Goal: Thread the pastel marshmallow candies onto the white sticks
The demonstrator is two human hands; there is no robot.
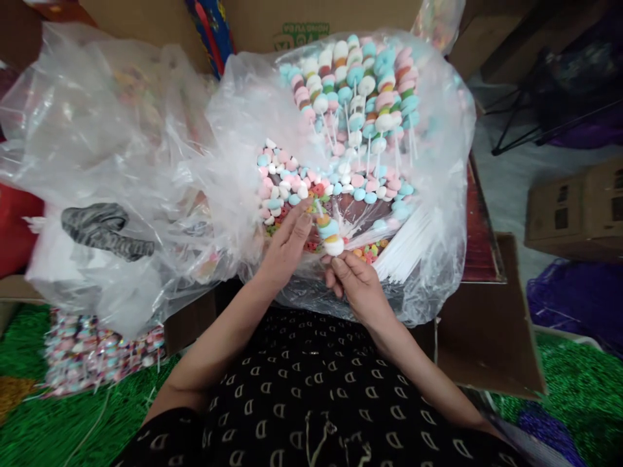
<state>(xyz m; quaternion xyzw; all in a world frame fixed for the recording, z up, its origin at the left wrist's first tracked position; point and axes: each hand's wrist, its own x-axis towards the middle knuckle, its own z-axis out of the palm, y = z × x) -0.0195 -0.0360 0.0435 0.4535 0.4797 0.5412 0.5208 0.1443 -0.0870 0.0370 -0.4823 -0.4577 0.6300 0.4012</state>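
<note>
My right hand (355, 279) pinches the lower end of a candy skewer (329, 232), which stands tilted with its white tip pointing away from me. On its stick are white, blue and orange-yellow candies. My left hand (286, 245) is beside the tip, thumb and fingers drawn together; whatever lies between them is too small to make out. Beneath the hands lie red and green gummy rings (318, 189) and loose pink, white and blue marshmallow candies (280, 172). A bundle of white sticks (406, 243) rests to the right of my right hand.
Several strung candy skewers (357, 84) lie at the far side on the clear plastic sheet (442, 130). A plastic bag (170, 168) with a dark grey striped cloth strip (107, 227) spreads at left. Packed candies (102, 353) sit lower left. An open cardboard box (491, 324) stands at right.
</note>
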